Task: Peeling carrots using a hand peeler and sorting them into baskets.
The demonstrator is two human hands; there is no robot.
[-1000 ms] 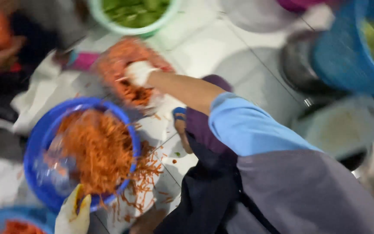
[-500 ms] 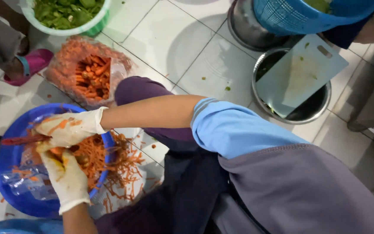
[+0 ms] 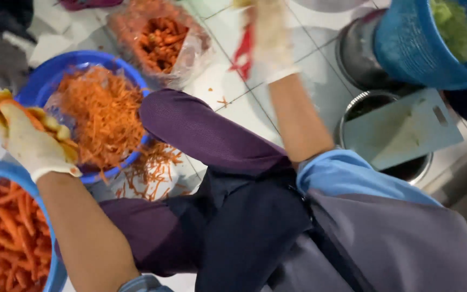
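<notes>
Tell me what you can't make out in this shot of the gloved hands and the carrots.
Head view only:
- Right hand: motion-blurred, fingertips cut off by the top edge; the red tool it seems to hold is a smear, kind unclear.
- Left hand: its grip faces away, so what it holds beyond a carrot piece is hidden.
- Metal bowl: contents covered by the cutting board.
- Carrot tub: cut off by the left and bottom edges.
</notes>
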